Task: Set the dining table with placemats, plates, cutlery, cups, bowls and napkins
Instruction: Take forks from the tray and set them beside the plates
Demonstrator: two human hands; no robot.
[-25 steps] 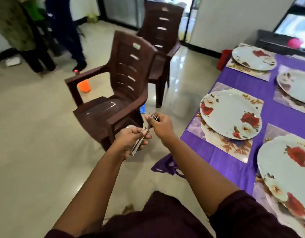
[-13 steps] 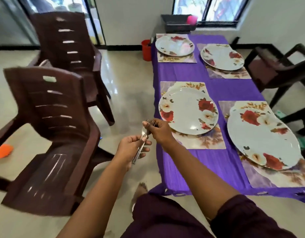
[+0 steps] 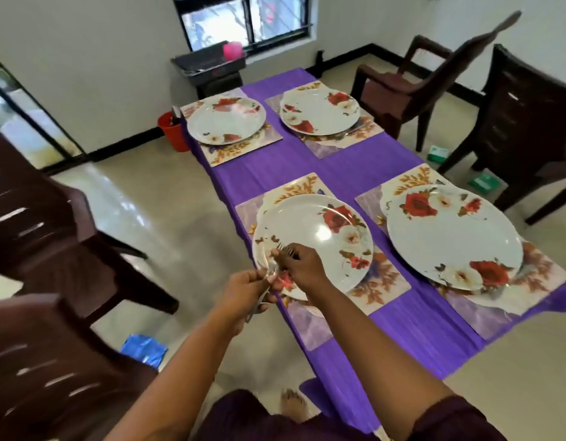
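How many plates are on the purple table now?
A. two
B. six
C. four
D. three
C: four flowered plates show, each on its own placemat: near left, near right, far left, far right, all on the purple table.

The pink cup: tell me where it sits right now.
In the head view the pink cup stands at the far end of the room, on the right end of the dark tray under the window, beyond the purple table.
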